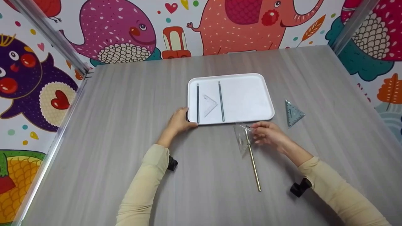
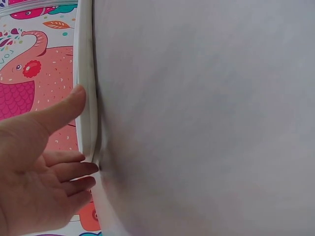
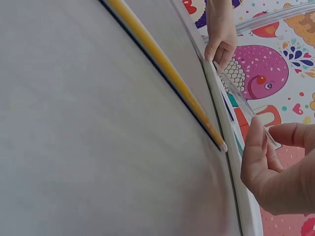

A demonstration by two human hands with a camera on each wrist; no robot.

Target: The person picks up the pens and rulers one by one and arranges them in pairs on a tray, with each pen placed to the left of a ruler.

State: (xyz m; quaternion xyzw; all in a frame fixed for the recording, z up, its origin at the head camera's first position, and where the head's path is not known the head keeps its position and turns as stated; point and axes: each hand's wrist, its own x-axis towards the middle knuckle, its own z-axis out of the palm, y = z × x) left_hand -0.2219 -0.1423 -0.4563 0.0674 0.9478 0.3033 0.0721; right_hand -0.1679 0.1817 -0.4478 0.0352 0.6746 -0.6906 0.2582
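Note:
My left hand (image 1: 179,121) grips the near left corner of a white tray (image 1: 248,118), thumb along the front rim and fingers at the left side. My right hand (image 1: 269,133) pinches a clear triangular set square (image 1: 241,141) just in front of the tray. Under the set square, seen partly through it, a gold-yellow pencil (image 1: 255,169) lies on the table, its top end close to the rim. Inside the tray lie a dark pencil (image 1: 198,103), another clear set square (image 1: 209,105) and a green pencil (image 1: 221,102), side by side.
A bluish-green set square (image 1: 293,113) lies on the wood-grain table (image 1: 125,150), right of the tray. Walls with cartoon animals (image 1: 245,28) border the table's back and sides. Each wrist wears a black camera, such as the one on the right (image 1: 300,187).

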